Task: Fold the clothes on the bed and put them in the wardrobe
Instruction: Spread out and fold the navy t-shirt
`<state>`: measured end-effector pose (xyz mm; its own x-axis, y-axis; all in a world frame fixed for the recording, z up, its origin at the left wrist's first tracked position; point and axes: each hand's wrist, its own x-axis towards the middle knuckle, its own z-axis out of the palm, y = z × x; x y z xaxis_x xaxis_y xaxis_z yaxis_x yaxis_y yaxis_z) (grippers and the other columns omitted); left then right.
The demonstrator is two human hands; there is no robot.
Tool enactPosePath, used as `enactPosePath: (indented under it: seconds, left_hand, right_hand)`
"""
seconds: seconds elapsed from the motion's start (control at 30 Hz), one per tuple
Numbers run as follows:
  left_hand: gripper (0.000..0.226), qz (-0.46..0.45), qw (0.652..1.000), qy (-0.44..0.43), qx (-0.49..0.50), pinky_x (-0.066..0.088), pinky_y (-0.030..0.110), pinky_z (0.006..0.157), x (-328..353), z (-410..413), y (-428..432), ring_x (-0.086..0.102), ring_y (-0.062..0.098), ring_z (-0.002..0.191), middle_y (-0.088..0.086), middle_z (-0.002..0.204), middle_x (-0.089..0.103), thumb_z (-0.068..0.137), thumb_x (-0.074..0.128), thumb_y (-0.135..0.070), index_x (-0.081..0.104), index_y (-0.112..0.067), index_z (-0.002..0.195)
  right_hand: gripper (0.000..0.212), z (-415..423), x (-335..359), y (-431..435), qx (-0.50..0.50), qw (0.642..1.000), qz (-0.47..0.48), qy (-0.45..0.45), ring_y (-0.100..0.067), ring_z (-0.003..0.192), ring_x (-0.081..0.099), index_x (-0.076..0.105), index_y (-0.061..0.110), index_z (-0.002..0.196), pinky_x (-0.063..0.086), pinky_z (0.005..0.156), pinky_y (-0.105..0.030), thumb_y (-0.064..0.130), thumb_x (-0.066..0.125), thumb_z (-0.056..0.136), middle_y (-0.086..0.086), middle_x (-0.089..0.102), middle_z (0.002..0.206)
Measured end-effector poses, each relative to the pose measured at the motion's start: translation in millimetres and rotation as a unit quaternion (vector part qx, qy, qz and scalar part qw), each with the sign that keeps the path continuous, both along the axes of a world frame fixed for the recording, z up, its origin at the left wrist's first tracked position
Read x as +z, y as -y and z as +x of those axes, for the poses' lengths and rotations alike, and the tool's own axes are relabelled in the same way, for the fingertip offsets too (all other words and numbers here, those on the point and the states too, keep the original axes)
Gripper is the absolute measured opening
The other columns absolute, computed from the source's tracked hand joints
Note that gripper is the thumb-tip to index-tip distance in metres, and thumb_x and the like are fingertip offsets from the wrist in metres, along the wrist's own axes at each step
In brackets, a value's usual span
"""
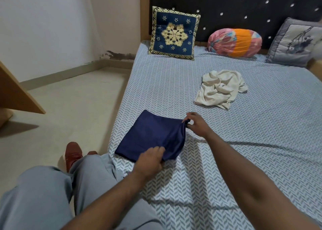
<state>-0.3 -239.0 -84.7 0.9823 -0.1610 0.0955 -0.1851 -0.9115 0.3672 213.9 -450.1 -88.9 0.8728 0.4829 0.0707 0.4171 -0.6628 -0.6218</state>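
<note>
- At the far left edge, a slanted wooden panel (19,90) with a smooth, pale laminate face stands on the floor, well apart from the bed; whether it belongs to the wardrobe I cannot tell.
- Beside the bed's near corner, a reddish-brown shoe (72,154) rests on the floor.
- On the herringbone-print sheet (261,125), close to the bed's left edge, lies the navy garment (153,134). It is already folded to a flat, roughly square packet of smooth, thin cloth.
- The left hand (150,161) has its fingers curled over the packet's near right corner and grips it.
- The right hand (197,125) pinches the far right corner between thumb and fingers, and the cloth bunches into a small peak there.
- The held edge runs from near to far between the two hands, and the rest of the packet lies to their left. I judge the next fold would carry that edge leftward across the cloth. The left hand is the nearer one to the body.
- Further up the bed and to the right, well apart from the hands, a cream garment (220,88) lies crumpled and unfolded, soft and deeply creased.
- Against the dark studded headboard stand an embroidered blue cushion (174,33), a pink-and-orange bolster (235,42) and a grey pillow (294,43).
</note>
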Motion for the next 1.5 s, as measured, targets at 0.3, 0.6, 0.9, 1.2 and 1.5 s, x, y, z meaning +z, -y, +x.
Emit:
enactPosePath:
  seconds: [0.3,0.6,0.9,1.2,1.5]
  left_hand:
    - [0.022,-0.228,0.971,0.044,0.059,0.040,0.014,0.064,109.4,-2.1,-84.7,0.057,-0.003,0.071,-0.017,0.071,0.064,0.067,0.063,-0.019,0.069,-0.035,0.082]
    - [0.028,-0.441,0.880,-0.175,-0.006,0.052,0.034,0.088,144.2,-16.2,-110.4,0.067,0.020,0.095,0.016,0.102,0.073,0.084,0.065,0.007,0.074,-0.008,0.106]
    - [0.025,-0.397,0.872,-0.282,0.057,0.050,0.026,0.075,91.0,34.5,-103.0,0.066,0.012,0.085,0.012,0.096,0.074,0.081,0.070,-0.007,0.075,-0.011,0.106]
    - [0.039,-0.373,0.863,-0.247,0.237,0.054,0.035,0.083,32.0,85.1,-87.4,0.068,0.028,0.097,0.009,0.098,0.070,0.070,0.080,-0.028,0.067,-0.007,0.101]
    - [0.062,-0.152,0.885,-0.358,0.255,0.056,0.028,0.068,-6.9,5.7,-67.6,0.067,0.023,0.084,0.006,0.096,0.071,0.052,0.079,-0.053,0.068,-0.018,0.102]
  right_hand:
    - [0.015,-40.6,111.4,0.8,0.093,0.980,0.103,-0.140,-0.015,0.100,0.065,0.064,0.014,0.089,0.053,0.083,-0.028,-0.001,0.067,0.087,-0.006,0.070,0.110]
    - [0.015,-98.9,171.8,33.0,0.207,0.891,0.144,-0.377,-0.013,0.072,0.047,0.050,0.006,0.082,0.040,0.067,-0.021,-0.001,0.063,0.084,-0.006,0.049,0.075]
    - [0.018,-71.3,117.1,38.7,0.074,0.914,0.057,-0.395,-0.011,0.069,0.052,0.053,0.010,0.080,0.045,0.070,-0.024,0.006,0.070,0.085,-0.002,0.051,0.070]
    - [0.040,-49.5,41.5,12.0,-0.190,0.929,0.072,-0.310,-0.016,0.092,0.061,0.056,0.019,0.112,0.050,0.073,-0.029,0.038,0.075,0.082,-0.002,0.065,0.101]
    - [0.072,-113.0,9.0,24.9,-0.128,0.833,-0.192,-0.502,-0.024,0.066,0.068,0.068,-0.002,0.099,0.059,0.066,-0.034,0.052,0.090,0.056,-0.014,0.070,0.077]
